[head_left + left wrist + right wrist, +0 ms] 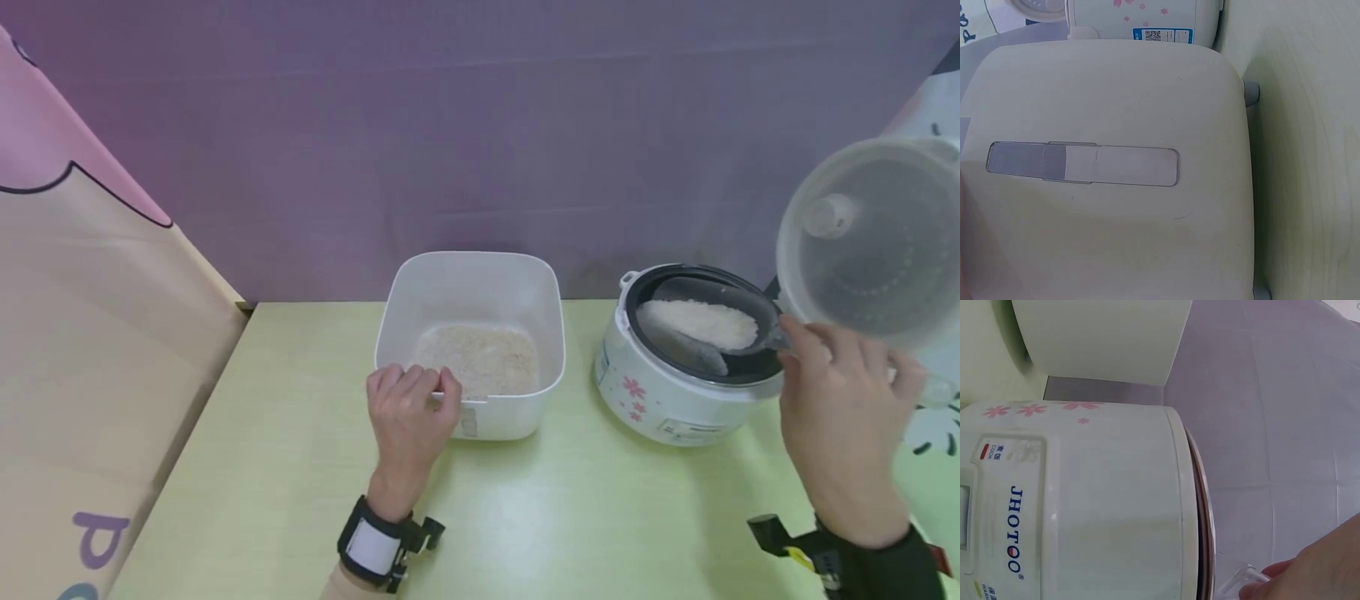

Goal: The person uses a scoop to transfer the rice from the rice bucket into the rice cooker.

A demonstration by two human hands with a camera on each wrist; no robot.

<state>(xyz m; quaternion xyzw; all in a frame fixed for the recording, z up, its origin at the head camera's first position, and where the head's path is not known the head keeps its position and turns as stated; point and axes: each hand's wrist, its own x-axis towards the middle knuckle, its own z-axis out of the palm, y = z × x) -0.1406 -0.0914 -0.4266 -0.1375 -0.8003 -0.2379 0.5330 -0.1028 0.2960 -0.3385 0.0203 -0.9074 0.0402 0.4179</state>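
In the head view my left hand [412, 417] grips the front rim of a white rice bin [517, 417], thumb and fingers over its edge. Loose rice [480, 358] covers the bin's floor. My right hand [847, 417] holds a clear scoop [701, 357] by its handle, over the open mouth of a white rice cooker [660, 417]. White rice [708, 323] lies in the scoop. The right wrist view shows fingers pinching the clear handle [1241, 578] beside the cooker's rim; the scoop's bowl is hidden there.
The cooker's translucent lid [862, 242] stands raised behind my right hand. A purple cloth [480, 167] hangs behind the light wooden table [300, 467]. Pink and beige cloth [90, 333] borders the left side.
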